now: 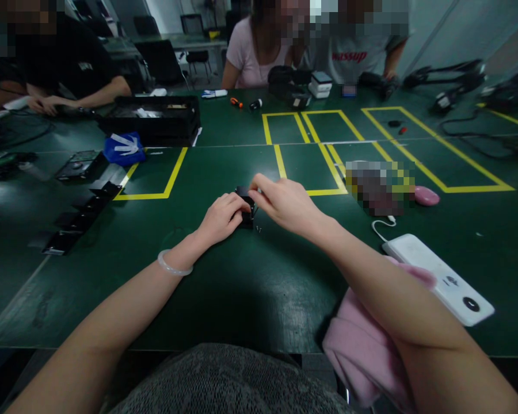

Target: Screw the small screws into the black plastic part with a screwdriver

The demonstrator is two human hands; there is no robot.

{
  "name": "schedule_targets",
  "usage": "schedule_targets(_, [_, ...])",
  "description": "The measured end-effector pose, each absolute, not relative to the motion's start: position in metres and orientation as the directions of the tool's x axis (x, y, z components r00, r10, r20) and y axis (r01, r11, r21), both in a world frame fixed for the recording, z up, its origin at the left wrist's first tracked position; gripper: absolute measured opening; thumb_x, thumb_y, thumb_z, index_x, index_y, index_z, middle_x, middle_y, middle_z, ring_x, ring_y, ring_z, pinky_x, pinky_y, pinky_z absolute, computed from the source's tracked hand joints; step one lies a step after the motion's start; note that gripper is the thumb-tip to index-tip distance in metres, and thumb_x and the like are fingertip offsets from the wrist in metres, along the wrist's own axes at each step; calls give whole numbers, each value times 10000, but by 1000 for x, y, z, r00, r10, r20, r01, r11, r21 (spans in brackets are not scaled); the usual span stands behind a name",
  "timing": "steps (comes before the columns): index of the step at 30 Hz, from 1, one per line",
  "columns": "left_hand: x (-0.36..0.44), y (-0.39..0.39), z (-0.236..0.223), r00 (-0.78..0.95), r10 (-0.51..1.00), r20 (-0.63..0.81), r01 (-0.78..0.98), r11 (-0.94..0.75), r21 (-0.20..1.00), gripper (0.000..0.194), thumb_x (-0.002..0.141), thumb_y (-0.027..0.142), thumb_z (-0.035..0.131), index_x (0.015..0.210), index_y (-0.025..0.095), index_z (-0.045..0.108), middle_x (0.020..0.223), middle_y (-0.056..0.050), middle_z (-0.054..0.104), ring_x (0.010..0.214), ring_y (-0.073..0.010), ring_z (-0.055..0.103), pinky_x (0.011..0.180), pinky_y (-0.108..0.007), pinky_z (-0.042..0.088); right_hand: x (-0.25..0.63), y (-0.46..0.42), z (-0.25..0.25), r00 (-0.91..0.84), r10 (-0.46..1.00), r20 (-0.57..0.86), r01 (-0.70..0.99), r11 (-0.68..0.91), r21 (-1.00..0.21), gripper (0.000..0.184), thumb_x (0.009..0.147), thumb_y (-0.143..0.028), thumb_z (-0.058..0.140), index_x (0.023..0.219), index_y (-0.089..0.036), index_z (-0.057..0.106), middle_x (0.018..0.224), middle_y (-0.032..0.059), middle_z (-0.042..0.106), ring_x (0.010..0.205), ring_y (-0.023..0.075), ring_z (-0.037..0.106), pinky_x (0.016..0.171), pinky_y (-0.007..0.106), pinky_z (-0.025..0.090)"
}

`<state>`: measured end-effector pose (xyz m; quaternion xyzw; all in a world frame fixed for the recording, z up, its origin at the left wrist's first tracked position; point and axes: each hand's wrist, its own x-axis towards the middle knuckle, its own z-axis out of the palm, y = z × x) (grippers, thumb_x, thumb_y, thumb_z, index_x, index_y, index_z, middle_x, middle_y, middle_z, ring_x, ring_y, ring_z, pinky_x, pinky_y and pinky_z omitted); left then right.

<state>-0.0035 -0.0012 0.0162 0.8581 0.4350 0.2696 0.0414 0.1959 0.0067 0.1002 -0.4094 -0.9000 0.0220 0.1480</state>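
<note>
A small black box-like part (245, 221) stands on the green table in front of me. My left hand (225, 217) is closed round its left side, fingers curled over the top. Above its right edge my right hand (285, 204) is closed in a pinch, thumb and forefinger together. Whatever sits between those fingertips is hidden or too small to name. A few tiny metal pieces, perhaps screws (259, 229), lie on the table just right of the part. Farther left, several similar black parts (80, 224) stand in a slanting row.
A black bin (155, 118) and a blue packet (124, 148) lie at the back left. An orange screwdriver (236, 103) rests farther back. On the right are a white power bank (435, 276), a pink cloth (362, 345) and a pink oval object (426, 196). People sit opposite.
</note>
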Motion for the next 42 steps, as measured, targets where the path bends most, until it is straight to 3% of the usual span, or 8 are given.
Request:
schedule_targets(3, [-3, -2, 17, 473, 774, 422, 724, -614, 315, 197, 922, 135, 434, 949, 191, 622, 971, -61, 649, 912, -222, 567, 818, -367, 445, 196, 7, 101, -612, 757, 229, 750, 647, -136, 431, 1045, -422, 287, 1114, -180, 637, 850, 67, 721, 715, 186, 597, 604, 293, 205])
schedule_targets(11, [-3, -2, 16, 470, 775, 423, 711, -616, 338, 212, 923, 143, 430, 957, 182, 636, 974, -75, 644, 917, -234, 565, 836, -389, 456, 195, 5, 102, -602, 764, 233, 748, 642, -172, 382, 1032, -310, 285, 1238, -165, 572, 876, 66, 728, 703, 183, 596, 612, 292, 233])
schedule_targets(18, [-3, -1, 16, 474, 777, 415, 719, -613, 328, 205, 922, 137, 432, 951, 189, 629, 972, -68, 649, 912, -225, 567, 831, -376, 451, 195, 7, 101, -601, 768, 219, 766, 633, -117, 414, 1045, -398, 283, 1158, -185, 619, 878, 76, 735, 732, 198, 614, 609, 298, 212])
schedule_targets(25, [-3, -1, 16, 478, 772, 419, 714, -620, 325, 207, 924, 135, 428, 954, 185, 626, 955, -73, 648, 913, -234, 560, 830, -380, 446, 195, 6, 101, -611, 757, 233, 746, 649, -152, 381, 1036, -304, 286, 1240, -162, 575, 897, 73, 737, 726, 190, 611, 613, 285, 229])
schedule_targets(30, [-2, -1, 16, 472, 775, 419, 720, -614, 324, 201, 921, 124, 431, 950, 187, 619, 962, -66, 648, 905, -226, 562, 812, -370, 442, 196, 6, 100, -615, 758, 220, 755, 645, -114, 420, 1044, -419, 280, 1126, -188, 622, 839, 70, 726, 728, 196, 611, 610, 290, 217])
schedule_targets(33, [-2, -2, 16, 471, 775, 421, 716, -614, 331, 202, 924, 121, 429, 950, 189, 618, 957, -63, 648, 908, -222, 564, 820, -368, 443, 195, 6, 100, -595, 779, 200, 780, 619, -89, 417, 1043, -404, 277, 1142, -194, 623, 831, 71, 727, 722, 200, 614, 603, 291, 209])
schedule_targets(37, [-2, -2, 16, 468, 778, 420, 716, -612, 336, 206, 927, 125, 425, 955, 188, 619, 956, -66, 649, 904, -223, 562, 822, -370, 448, 194, 5, 99, -596, 773, 219, 770, 627, -118, 377, 1033, -318, 287, 1236, -182, 574, 834, 65, 734, 720, 199, 624, 612, 287, 236])
schedule_targets(42, [-2, -1, 13, 462, 782, 418, 712, -609, 350, 211, 931, 134, 423, 966, 188, 624, 961, -66, 647, 909, -223, 561, 828, -372, 454, 196, 6, 99, -611, 762, 213, 754, 643, -135, 372, 1044, -353, 286, 1179, -179, 586, 866, 75, 742, 737, 196, 640, 632, 284, 261])
